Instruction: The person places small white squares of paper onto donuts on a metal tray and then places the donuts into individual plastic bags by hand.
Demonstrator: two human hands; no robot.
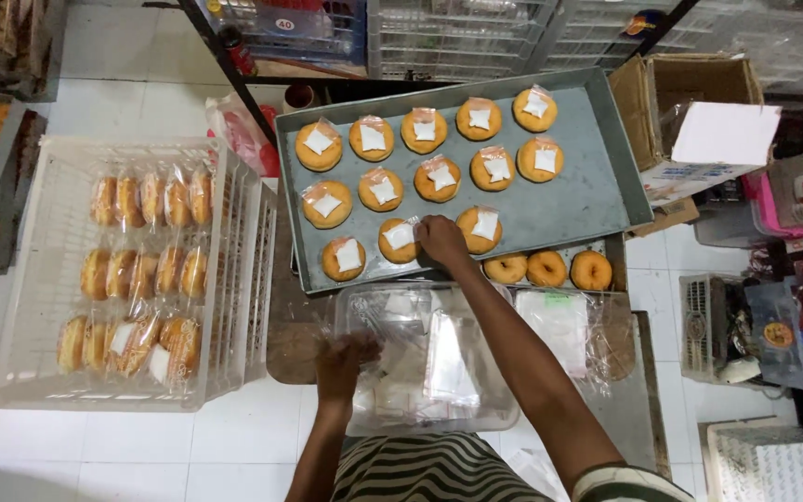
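Over the tray (587, 200), right hand (440, 239) reaches outstretched.

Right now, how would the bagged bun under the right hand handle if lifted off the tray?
The bun is probably light and soft: it looks like small baked bread. Its clear wrap looks thin and glossy, so likely slippery and crinkly under the right hand. It is flat and round, so unlikely to roll on the tray.

Small bakery: doughnut tray (587, 200), crate (39, 279) of wrapped doughnuts.
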